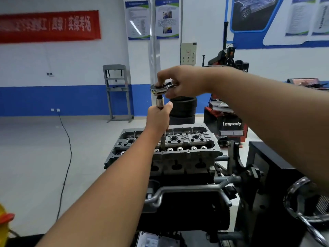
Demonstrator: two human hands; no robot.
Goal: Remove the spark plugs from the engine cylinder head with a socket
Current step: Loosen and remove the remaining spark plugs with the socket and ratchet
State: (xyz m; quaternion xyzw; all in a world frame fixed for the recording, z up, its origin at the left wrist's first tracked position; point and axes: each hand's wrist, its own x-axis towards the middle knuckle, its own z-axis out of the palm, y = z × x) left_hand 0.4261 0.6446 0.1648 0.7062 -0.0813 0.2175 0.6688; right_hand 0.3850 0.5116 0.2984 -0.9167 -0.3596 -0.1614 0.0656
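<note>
The left hand [159, 117] is wrapped round the long socket extension [163, 139], which stands upright and drops into a plug well of the cylinder head [178, 150] just below the fist. Right above it, the right hand [183, 82] pinches the ratchet [160, 90] seated on top of the extension, fingers curled over its head. No spark plug shows; the forearm hides part of the wells. Behind the hands stand stacked tyres [183, 111]. To the right of the right hand sits a red tyre machine [229, 125], and left of the left hand a grey press frame [117, 91]. A black cable [66, 157] trails across the floor.
</note>
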